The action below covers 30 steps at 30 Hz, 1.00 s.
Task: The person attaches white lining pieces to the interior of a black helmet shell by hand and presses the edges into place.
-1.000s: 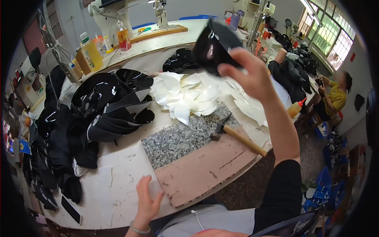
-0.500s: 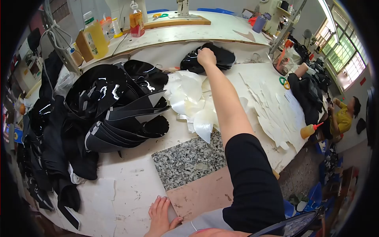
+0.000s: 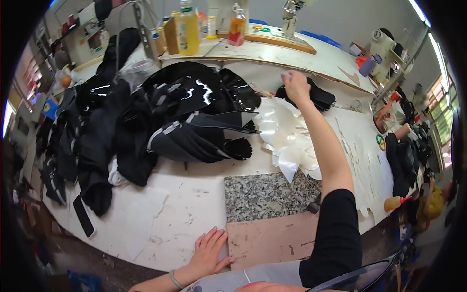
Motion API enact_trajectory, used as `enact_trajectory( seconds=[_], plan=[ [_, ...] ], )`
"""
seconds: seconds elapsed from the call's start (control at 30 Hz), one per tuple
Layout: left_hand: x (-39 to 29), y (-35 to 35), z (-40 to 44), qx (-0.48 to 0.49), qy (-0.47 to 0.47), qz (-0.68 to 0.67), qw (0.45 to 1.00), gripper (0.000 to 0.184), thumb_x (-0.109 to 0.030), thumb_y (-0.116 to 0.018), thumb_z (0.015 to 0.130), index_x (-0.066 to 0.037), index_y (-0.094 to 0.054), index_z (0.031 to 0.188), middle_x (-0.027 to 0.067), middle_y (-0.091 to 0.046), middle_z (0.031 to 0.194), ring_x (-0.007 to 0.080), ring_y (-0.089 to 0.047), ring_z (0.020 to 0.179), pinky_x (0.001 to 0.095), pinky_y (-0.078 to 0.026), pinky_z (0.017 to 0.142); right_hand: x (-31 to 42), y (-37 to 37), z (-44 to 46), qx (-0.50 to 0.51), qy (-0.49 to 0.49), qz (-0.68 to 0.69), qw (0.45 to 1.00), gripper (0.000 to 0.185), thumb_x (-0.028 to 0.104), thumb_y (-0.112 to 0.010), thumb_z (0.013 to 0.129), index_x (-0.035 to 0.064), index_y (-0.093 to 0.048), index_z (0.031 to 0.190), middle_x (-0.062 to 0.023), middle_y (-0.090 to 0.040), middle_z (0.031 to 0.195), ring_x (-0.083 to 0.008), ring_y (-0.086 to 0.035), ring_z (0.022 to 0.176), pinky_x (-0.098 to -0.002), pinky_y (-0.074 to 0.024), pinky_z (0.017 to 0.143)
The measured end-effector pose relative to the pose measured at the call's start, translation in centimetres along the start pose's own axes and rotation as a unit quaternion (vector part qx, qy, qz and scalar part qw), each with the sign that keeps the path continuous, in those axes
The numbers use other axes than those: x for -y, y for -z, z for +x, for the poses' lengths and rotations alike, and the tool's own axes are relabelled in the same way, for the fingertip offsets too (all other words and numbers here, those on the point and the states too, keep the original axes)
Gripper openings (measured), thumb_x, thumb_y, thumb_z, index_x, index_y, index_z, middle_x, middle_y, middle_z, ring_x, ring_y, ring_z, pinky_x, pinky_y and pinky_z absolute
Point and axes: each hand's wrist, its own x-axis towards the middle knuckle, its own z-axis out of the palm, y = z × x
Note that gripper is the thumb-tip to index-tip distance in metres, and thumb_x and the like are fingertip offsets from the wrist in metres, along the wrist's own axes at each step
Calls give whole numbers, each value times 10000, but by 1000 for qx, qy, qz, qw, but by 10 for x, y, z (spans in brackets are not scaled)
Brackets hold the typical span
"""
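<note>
My right hand reaches across the bench to a stack of glossy black pieces by the back ledge. Its fingers look bent and slightly apart over the stack's left end, with nothing visible between them. Flat on the white tabletop lies my left hand, fingers spread, beside a pinkish-brown board. A speckled granite slab adjoins that board. Beyond the slab is a heap of translucent cream pieces, below my right hand.
Left are heaped black shiny pieces, black cloth-like pieces and a phone. Cream strips and a red-tipped glue bottle lie right. Bottles stand on the ledge. A person in yellow is far right.
The view has swung left, so the scene sits further right. My right hand stays by the black stack, its fingers now lifted and looser. My left hand stays flat on the table.
</note>
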Motion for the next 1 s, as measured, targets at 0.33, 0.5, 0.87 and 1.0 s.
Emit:
enact_trajectory(
  seconds=[0.33, 0.5, 0.87, 1.0],
  plan=[
    [-3, 2, 1, -29, -4, -55, 998, 749, -367, -647, 853, 21, -326, 1407, 206, -380, 1418, 368, -316, 1347, 495, -248, 1071, 263, 56, -76, 56, 335, 215, 916, 537, 414, -695, 785, 62, -602, 1179, -116, -572, 1258, -287, -472, 1247, -460, -369, 1011],
    [-8, 7, 0, -108, -5, -217, 970, 711, -290, -658, 871, 16, -316, 1414, 204, -375, 1421, 364, -330, 1336, 447, -270, 1091, 314, 28, -74, 109, 258, 97, 955, 336, 282, -598, 825, 106, -649, 1107, -129, -663, 1072, -311, -590, 1075, -569, -304, 1021],
    [11, 71, -18, -174, 44, -712, 679, 613, -503, -435, 976, -60, -403, 1398, 102, -519, 1330, 224, -451, 1269, 388, -382, 1012, 242, 241, -128, 18, 395, 377, 838, 296, -45, -619, 789, 42, -660, 1069, -124, -674, 911, -317, -636, 822, -376, -507, 713],
    [-4, 57, -11, -134, -61, -798, 584, 606, -535, -432, 967, -75, -445, 1362, 72, -536, 1312, 202, -467, 1241, 380, -385, 988, 216, 297, -231, 155, 308, 397, 851, 363, -68, -653, 764, 63, -656, 1103, -137, -661, 920, -313, -630, 830, -353, -504, 739]
  ],
)
